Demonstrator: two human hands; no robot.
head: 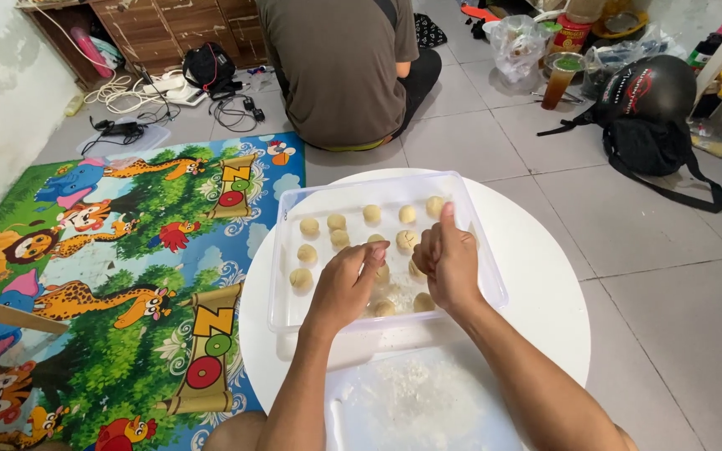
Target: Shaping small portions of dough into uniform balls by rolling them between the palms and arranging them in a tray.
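A clear plastic tray (284, 250) sits on a round white table (536, 284) and holds several pale dough balls (335, 222) in loose rows. My left hand (344, 280) reaches into the tray, fingers curled over dough near its middle; what it grips is hidden. Just to the right, my right hand (449, 259) hovers over the tray with fingers closed and the thumb up, seemingly pinching a piece of dough. The two hands almost touch.
A second clear container (411, 401) dusted with flour lies at the table's near edge. A person in a brown shirt (336, 67) sits on the tiled floor behind the table. A colourful animal mat (110, 276) lies left; a black helmet (653, 88) and bags sit right.
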